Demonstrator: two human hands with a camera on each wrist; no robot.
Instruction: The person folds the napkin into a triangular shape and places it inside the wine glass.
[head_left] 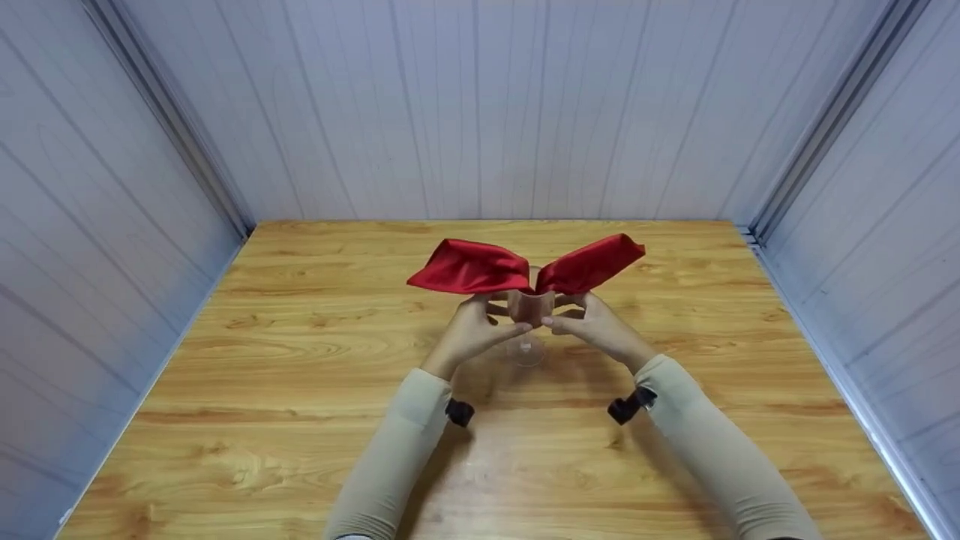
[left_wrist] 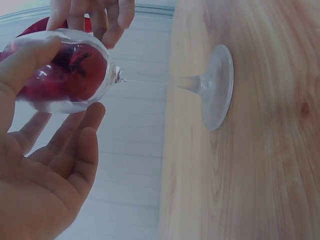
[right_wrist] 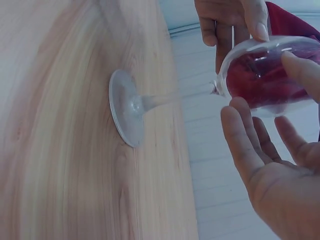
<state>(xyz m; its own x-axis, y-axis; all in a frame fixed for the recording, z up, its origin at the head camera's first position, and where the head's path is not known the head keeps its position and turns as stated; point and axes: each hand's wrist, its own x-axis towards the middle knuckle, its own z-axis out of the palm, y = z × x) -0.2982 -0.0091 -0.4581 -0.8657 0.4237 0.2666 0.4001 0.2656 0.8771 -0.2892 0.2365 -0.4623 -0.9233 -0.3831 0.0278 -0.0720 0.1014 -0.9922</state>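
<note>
Wineglass stands upright on its round foot near the middle of the table, its stem and long axis vertical, dead centre between my two hands. A red napkin is stuffed into the bowl and fans out over the rim in two wings, one to the left and one to the right, both higher than my knuckles.

My left hand cups the bowl from the left: the thumb lies against the glass and the fingers are spread and only loosely bent beneath it, not clamped. My right hand mirrors it from the right, thumb on the glass, fingers open and fanned under the bowl. Neither hand is nearer; the bowl sits at equal reach, just ahead of both palms and touching both thumbs.

From the wrist views, the foot of the glass sits flat on the wood, with the thin stem free of any touch.
</note>
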